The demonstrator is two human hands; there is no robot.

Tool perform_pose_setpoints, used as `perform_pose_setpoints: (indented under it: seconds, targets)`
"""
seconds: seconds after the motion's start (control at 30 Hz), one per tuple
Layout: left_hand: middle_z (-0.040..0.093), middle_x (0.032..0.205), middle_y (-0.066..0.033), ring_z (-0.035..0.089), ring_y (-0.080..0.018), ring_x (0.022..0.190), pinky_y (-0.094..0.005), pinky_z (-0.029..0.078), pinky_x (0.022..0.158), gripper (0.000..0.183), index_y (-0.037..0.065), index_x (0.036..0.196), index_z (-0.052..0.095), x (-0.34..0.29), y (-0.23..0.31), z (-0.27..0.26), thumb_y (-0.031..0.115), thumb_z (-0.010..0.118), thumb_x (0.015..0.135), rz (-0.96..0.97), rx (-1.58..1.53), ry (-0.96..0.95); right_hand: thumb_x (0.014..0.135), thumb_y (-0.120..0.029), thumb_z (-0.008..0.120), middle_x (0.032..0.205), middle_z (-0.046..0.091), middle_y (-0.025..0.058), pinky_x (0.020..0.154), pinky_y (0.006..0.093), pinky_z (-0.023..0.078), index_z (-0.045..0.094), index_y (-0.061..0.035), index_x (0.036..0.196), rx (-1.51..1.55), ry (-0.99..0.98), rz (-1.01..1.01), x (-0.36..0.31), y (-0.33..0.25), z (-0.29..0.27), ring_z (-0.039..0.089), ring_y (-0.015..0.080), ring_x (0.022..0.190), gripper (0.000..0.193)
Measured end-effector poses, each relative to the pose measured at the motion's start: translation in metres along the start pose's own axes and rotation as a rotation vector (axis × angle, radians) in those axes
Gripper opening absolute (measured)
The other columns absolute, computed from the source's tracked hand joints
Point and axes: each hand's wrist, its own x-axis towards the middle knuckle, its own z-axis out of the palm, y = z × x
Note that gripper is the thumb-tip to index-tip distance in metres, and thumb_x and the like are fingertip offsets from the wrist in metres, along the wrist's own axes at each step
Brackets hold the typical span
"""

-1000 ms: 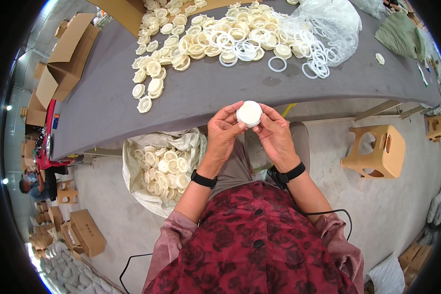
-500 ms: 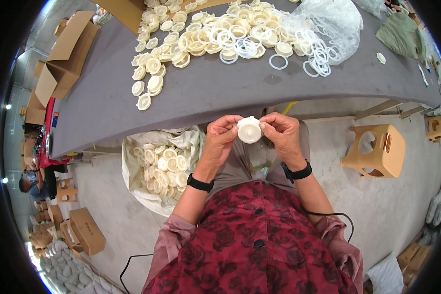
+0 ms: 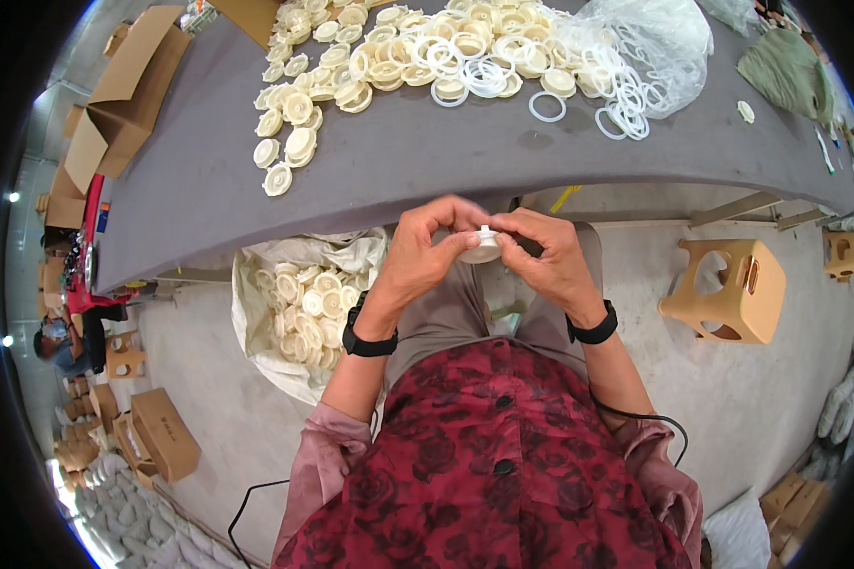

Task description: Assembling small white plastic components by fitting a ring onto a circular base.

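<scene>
A round cream plastic cap (image 3: 483, 248) is pinched between both hands, just off the table's front edge. My left hand (image 3: 429, 245) grips its left side, thumb below; the index finger over the top is smeared by motion. On the other side my right hand (image 3: 547, 250) holds it with thumb and fingers. The cap is tipped, so its face shows only in part. Ahead on the table lies a pile of similar caps (image 3: 389, 57), with white sealing rings (image 3: 547, 106) along its right side.
A white woven sack (image 3: 256, 327) of caps stands at left below the grey table (image 3: 370, 156). Clear plastic bag (image 3: 669, 57) and green cloth (image 3: 784, 71) lie at the table's right. A tan stool (image 3: 745, 289) stands right; open cartons (image 3: 128, 100) are far left.
The cap has tipped from face-up to nearly edge-on. My left fingers have moved over its top, and both hands have drawn closer together around it.
</scene>
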Motion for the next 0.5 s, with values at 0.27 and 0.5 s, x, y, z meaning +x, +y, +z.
perform_pose_setpoints:
  seconds: [0.27,0.5]
  targets:
    - [0.065,0.118,-0.0089,0.062,-0.016,0.109,-0.0298,0.048,0.097,0.038,0.001,0.121,0.055,0.0,-0.027,0.029,0.006,0.073,0.088,0.092,-0.635,0.145,0.094,-0.002,0.063,0.093,0.07,0.0073,0.067,0.0253,0.06,0.071,0.005,0.103,0.663,0.347,0.217,-0.004,0.013,0.019,0.067,0.0126,0.079,0.014]
    - [0.068,0.117,-0.0086,0.063,-0.0143,0.108,-0.0296,0.05,0.095,0.039,-0.003,0.127,0.061,-0.014,-0.037,0.044,0.001,0.071,0.089,0.055,-0.749,0.33,0.093,-0.004,0.068,0.093,0.07,0.0056,0.073,0.0246,0.056,0.072,0.0045,0.103,0.497,0.29,0.138,-0.012,0.016,0.015,0.065,0.0101,0.082,0.013]
